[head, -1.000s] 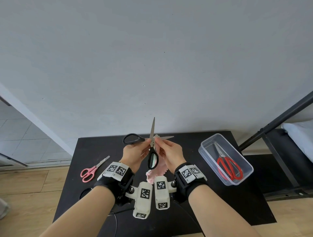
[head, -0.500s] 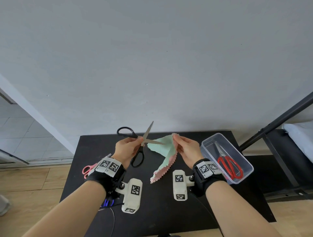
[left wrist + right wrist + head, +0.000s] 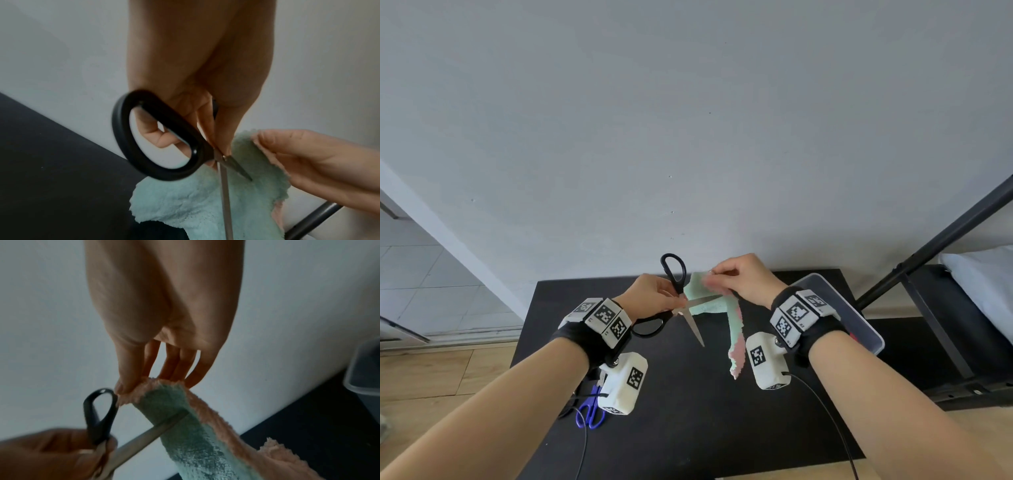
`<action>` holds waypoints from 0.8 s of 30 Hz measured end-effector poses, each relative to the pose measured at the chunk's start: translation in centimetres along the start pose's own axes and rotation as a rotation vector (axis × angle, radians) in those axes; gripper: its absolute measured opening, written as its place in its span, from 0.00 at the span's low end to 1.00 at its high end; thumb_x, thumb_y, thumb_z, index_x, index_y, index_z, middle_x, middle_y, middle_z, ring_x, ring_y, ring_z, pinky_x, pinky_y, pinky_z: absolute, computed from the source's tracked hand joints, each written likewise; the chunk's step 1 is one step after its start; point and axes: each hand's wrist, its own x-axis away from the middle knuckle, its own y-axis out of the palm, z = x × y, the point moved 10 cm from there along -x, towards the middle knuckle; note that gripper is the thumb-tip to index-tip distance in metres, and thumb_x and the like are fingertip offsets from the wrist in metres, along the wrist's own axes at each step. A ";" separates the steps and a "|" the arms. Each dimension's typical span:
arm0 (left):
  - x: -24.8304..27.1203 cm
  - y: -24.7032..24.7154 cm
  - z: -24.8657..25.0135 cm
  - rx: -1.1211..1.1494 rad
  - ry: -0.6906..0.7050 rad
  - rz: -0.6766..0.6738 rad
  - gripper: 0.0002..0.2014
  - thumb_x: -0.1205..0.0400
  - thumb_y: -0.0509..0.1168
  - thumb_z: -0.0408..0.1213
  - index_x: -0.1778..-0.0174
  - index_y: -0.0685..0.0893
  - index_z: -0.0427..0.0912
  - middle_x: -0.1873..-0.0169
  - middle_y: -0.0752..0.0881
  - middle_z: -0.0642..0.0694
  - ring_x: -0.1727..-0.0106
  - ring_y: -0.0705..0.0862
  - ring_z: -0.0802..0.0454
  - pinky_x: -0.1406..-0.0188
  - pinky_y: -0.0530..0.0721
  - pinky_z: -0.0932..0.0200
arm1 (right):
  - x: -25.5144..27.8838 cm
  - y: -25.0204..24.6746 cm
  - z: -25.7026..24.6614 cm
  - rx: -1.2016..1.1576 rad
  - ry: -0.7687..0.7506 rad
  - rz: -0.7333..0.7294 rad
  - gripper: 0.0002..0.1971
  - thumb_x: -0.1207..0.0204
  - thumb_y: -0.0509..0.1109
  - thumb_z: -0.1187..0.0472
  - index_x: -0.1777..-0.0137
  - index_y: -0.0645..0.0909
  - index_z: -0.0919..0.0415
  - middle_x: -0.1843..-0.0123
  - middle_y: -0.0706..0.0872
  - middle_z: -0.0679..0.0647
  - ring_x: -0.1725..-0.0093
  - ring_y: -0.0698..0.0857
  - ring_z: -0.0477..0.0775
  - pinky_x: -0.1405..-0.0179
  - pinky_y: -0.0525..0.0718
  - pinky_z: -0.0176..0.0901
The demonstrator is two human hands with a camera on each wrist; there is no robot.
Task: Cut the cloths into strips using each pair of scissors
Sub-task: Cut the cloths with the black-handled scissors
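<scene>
My left hand (image 3: 654,296) pinches the black-handled scissors (image 3: 674,274) near their pivot, blades spread wide. One blade lies across the green-and-pink cloth (image 3: 709,298); the other points down toward the table. My right hand (image 3: 743,277) pinches the cloth's upper edge and holds it in the air, a long strip hanging down. In the left wrist view the black scissors (image 3: 164,146) have a blade tip resting on the green cloth (image 3: 205,203). In the right wrist view a blade (image 3: 148,436) crosses the folded cloth (image 3: 185,426) just below my fingers.
A clear plastic box (image 3: 859,322) sits at the right of the black table (image 3: 722,411), mostly behind my right wrist. Blue scissors (image 3: 590,411) lie near the table's left front. A dark metal frame (image 3: 945,240) stands to the right; a wall rises behind.
The scissors swung so one handle loop points up and a blade now lies across the cloth. My right hand moved left and up with the cloth, toward the scissors.
</scene>
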 end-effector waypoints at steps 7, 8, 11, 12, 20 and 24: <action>0.0 0.4 1.0 -0.105 0.100 -0.037 0.04 0.25 0.74 0.30 0.57 0.89 0.34 0.75 0.87 0.54 0.75 0.82 0.66 0.67 0.79 0.72 | -0.1 4.0 0.1 0.110 0.039 -0.161 0.08 0.28 0.78 0.60 0.51 0.90 0.62 0.70 0.87 0.39 0.67 0.84 0.34 0.62 0.77 0.26; 0.0 0.3 1.0 -0.100 0.109 -0.032 0.04 0.25 0.74 0.29 0.56 0.90 0.34 0.76 0.87 0.56 0.75 0.82 0.67 0.67 0.79 0.73 | -0.2 4.2 0.1 0.112 0.045 -0.160 0.09 0.28 0.78 0.61 0.51 0.90 0.63 0.75 0.85 0.37 0.73 0.81 0.32 0.68 0.74 0.24; 0.0 -0.1 0.8 -0.080 0.119 0.002 0.03 0.25 0.75 0.31 0.58 0.90 0.36 0.74 0.88 0.53 0.75 0.83 0.67 0.67 0.80 0.74 | -0.4 4.5 -0.1 0.139 0.050 -0.157 0.09 0.31 0.80 0.60 0.52 0.91 0.62 0.77 0.84 0.38 0.76 0.79 0.33 0.71 0.74 0.25; 0.0 -0.2 0.8 -0.068 0.121 0.007 0.04 0.25 0.75 0.31 0.57 0.90 0.35 0.72 0.88 0.51 0.74 0.84 0.67 0.66 0.81 0.74 | -0.4 4.6 -0.1 0.152 0.054 -0.162 0.09 0.32 0.80 0.60 0.53 0.91 0.61 0.72 0.86 0.40 0.72 0.80 0.34 0.67 0.78 0.28; 0.4 -0.2 0.3 -0.061 0.112 -0.076 0.01 0.26 0.75 0.31 0.62 0.89 0.38 0.71 0.89 0.46 0.70 0.85 0.61 0.62 0.83 0.71 | -0.1 5.9 0.3 0.318 0.068 -0.293 0.09 0.28 0.76 0.57 0.50 0.90 0.59 0.58 0.89 0.49 0.62 0.82 0.42 0.57 0.79 0.35; 0.4 -0.1 0.1 -0.061 0.106 -0.108 0.04 0.25 0.74 0.28 0.63 0.88 0.41 0.68 0.90 0.43 0.70 0.86 0.60 0.62 0.84 0.71 | 0.2 5.5 0.4 0.344 0.059 -0.318 0.11 0.26 0.74 0.59 0.47 0.89 0.62 0.57 0.87 0.46 0.58 0.82 0.42 0.56 0.78 0.30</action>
